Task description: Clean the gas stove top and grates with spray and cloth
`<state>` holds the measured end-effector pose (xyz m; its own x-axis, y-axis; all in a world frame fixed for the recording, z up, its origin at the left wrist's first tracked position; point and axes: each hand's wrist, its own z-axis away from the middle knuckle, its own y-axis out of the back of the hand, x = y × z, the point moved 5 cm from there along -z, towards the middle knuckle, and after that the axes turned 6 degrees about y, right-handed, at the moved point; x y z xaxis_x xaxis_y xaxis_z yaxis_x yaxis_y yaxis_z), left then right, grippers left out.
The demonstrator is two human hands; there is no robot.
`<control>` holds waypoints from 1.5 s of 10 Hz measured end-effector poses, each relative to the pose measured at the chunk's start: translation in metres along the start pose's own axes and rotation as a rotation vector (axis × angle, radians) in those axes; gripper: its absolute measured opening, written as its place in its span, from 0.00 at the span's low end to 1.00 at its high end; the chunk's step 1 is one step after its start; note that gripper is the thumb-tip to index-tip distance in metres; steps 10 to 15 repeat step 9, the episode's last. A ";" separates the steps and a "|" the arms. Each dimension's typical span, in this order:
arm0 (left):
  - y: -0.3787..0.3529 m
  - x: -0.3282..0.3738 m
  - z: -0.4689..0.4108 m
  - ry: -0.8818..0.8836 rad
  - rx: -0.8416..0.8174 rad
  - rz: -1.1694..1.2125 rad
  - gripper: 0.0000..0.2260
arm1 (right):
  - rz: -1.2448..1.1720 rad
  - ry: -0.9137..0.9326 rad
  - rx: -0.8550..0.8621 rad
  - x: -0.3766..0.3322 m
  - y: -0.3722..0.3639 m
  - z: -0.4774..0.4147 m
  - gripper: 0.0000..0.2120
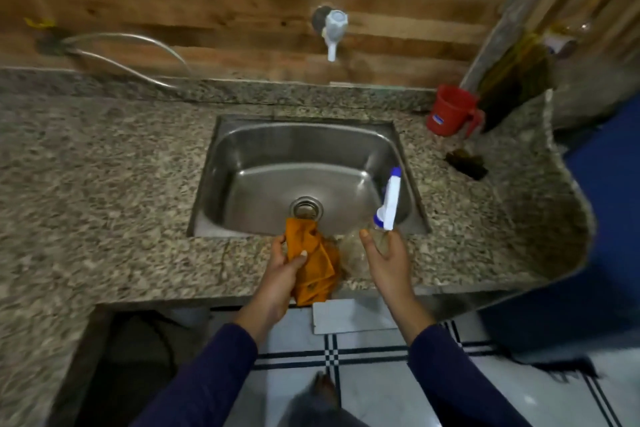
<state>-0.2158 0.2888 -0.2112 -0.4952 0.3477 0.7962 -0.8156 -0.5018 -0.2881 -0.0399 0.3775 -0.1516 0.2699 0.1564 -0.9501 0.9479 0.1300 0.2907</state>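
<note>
Granite counter point(104, 184), speckled, with steel sink point(401, 149) set in. Orange cloth point(313, 263) above front edge, bunched in left hand point(280, 274), fingers curled, thumb pinching. Spray bottle point(389, 204), clear, white-and-blue head, upright in right hand point(388, 260), fingers wrapped round body. Stove not in view. Step judged: supplies in hand; next, likely: locating stove, aiming nozzle

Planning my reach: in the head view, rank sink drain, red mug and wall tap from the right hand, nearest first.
From the right hand:
1. Sink drain, in the basin.
2. Red mug, back right counter.
3. Wall tap, farthest back.
</note>
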 end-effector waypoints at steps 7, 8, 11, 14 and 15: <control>-0.018 -0.014 0.022 -0.239 0.426 -0.698 0.15 | 0.244 0.151 -0.073 0.045 0.040 0.017 0.32; 0.004 -0.018 0.097 -0.312 0.394 -0.612 0.08 | 0.237 0.208 -0.089 0.014 0.037 0.070 0.30; 0.038 -0.028 0.199 -0.469 0.463 -0.590 0.08 | 0.167 0.429 -0.181 -0.031 0.018 0.149 0.25; 0.038 -0.028 0.199 -0.469 0.463 -0.590 0.08 | 0.167 0.429 -0.181 -0.031 0.018 0.149 0.25; 0.038 -0.028 0.199 -0.469 0.463 -0.590 0.08 | 0.167 0.429 -0.181 -0.031 0.018 0.149 0.25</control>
